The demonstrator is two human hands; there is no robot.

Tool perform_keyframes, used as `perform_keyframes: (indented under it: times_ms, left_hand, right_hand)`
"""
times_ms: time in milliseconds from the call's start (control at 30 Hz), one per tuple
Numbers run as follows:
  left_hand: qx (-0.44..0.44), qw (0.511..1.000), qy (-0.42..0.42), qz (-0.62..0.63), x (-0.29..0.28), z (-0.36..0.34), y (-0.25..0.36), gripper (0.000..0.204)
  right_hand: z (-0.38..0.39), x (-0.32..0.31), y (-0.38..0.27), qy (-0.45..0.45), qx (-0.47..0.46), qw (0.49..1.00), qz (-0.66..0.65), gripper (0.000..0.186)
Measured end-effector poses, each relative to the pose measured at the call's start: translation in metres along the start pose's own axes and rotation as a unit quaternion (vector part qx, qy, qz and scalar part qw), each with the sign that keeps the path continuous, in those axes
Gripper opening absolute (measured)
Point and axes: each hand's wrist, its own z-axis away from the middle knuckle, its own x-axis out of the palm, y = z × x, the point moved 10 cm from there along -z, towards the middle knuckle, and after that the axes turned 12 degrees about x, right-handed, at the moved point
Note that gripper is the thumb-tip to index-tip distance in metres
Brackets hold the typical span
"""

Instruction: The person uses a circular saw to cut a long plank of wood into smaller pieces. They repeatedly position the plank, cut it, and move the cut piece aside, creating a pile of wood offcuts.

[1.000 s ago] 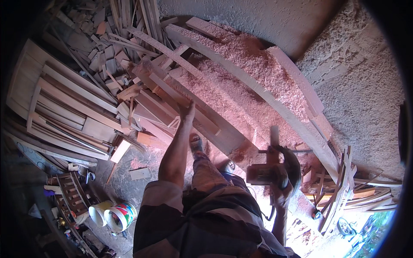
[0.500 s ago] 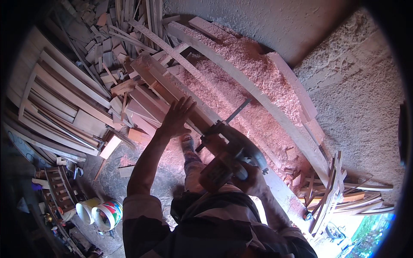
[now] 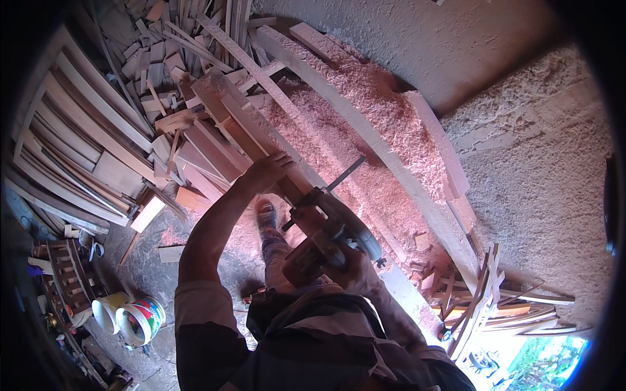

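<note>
My right hand (image 3: 357, 272) is closed around the handle of a circular saw (image 3: 355, 231), which rests on a wooden plank (image 3: 253, 130). A thin metal guide bar (image 3: 345, 173) sticks out crosswise from the saw's front. Ahead of the saw, my left hand (image 3: 266, 172) lies over the plank, its fingers bent across and gripping the far edge. The plank runs diagonally to the upper left, on top of a heavier beam. The saw's blade is hidden from this view.
Long curved boards (image 3: 85, 124) are stacked at left, beside a heap of wood offcuts (image 3: 153, 58). Reddish shavings (image 3: 378, 98) cover the ground beyond the beam, with a long board (image 3: 352, 111) across them. Two buckets (image 3: 140, 319) stand at lower left. Wood strips (image 3: 476, 300) lean at right.
My left hand has come down from spread fingers to a grip on the plank. The saw and my right hand appear slightly further left, as does the whole scene.
</note>
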Motion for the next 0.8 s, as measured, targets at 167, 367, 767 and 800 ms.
perform_keyframes:
  times_ms: [167, 367, 767, 800]
  left_hand:
    - [0.006, 1.0, -0.013, 0.001, 0.0, 0.001, 0.0, 0.1]
    - [0.004, 1.0, -0.011, 0.004, 0.004, 0.002, -0.002, 0.101]
    - [0.008, 0.995, -0.057, 0.079, 0.0, 0.008, -0.011, 0.098]
    - [-0.001, 0.996, -0.043, 0.08, -0.003, 0.008, -0.016, 0.098]
  right_hand:
    - [-0.002, 0.001, -0.01, -0.003, -0.012, 1.0, -0.018, 0.05]
    - [-0.007, 0.003, -0.002, -0.014, -0.017, 1.0, -0.004, 0.047]
    - [-0.017, 0.012, -0.006, 0.016, -0.056, 0.998, 0.023, 0.046]
    - [-0.02, 0.013, -0.004, 0.006, -0.038, 0.999, 0.018, 0.045]
